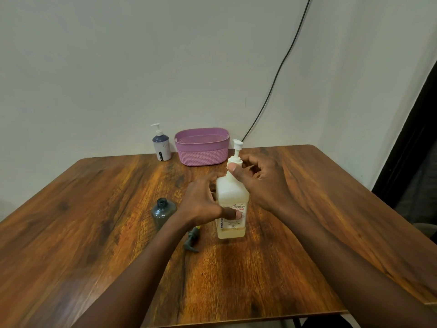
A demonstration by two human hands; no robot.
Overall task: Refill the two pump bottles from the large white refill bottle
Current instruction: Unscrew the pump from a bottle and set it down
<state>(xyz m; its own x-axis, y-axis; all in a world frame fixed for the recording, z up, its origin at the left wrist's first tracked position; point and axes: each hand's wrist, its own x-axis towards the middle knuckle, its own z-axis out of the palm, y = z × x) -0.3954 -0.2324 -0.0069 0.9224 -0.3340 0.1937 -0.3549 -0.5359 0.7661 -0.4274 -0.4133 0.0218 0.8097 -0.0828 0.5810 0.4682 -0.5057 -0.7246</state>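
On a brown wood-grain table (94,221), a large white plastic refill bottle (233,195) stands at centre, the left hand (201,202) gripping its body, the right hand (262,183) pinching its pump collar. An uncapped dark grey bottle (163,213) stands at its 9 o'clock, a white-and-navy pump bottle (161,146) at 11, a grey pump head (192,239) at 7.

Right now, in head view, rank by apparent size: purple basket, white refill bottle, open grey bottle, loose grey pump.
1. purple basket and white refill bottle: alike, basket farther, unranked
2. open grey bottle
3. loose grey pump
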